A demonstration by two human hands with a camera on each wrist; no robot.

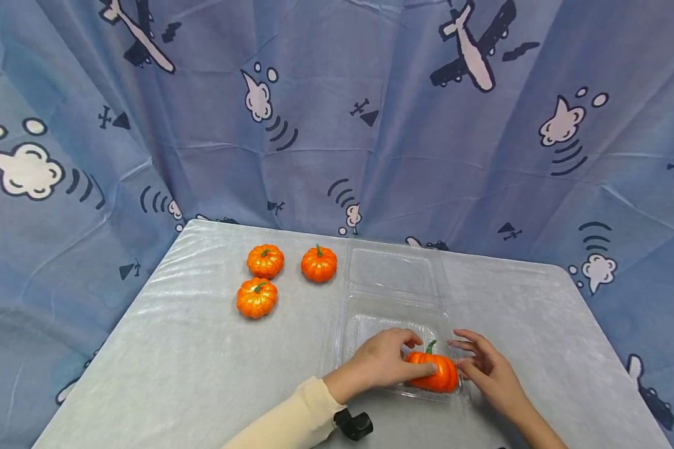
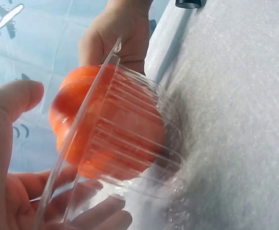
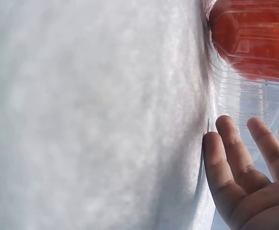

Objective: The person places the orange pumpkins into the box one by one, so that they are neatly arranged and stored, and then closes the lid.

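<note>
An orange pumpkin (image 1: 440, 374) with a green stem sits in the near right corner of a clear plastic clamshell box (image 1: 365, 304). Over that corner, my left hand (image 1: 386, 358) has its thumb and fingers spread about the pumpkin. The left wrist view shows a gap between the thumb (image 2: 27, 98) and the pumpkin (image 2: 115, 124), with other fingers seen through the clear wall. Just outside the box's right wall is my right hand (image 1: 491, 374), its fingers (image 3: 235, 148) extended and apart. Whether those fingertips touch the wall, I cannot tell.
Three more orange pumpkins stand left of the box: one at the back (image 1: 265, 260), one nearer (image 1: 256, 298) and one beside the lid (image 1: 319, 264). The box's lid (image 1: 393, 269) lies folded back, away from me. A blue printed curtain (image 1: 314, 156) hangs behind the white-covered table (image 1: 202, 362).
</note>
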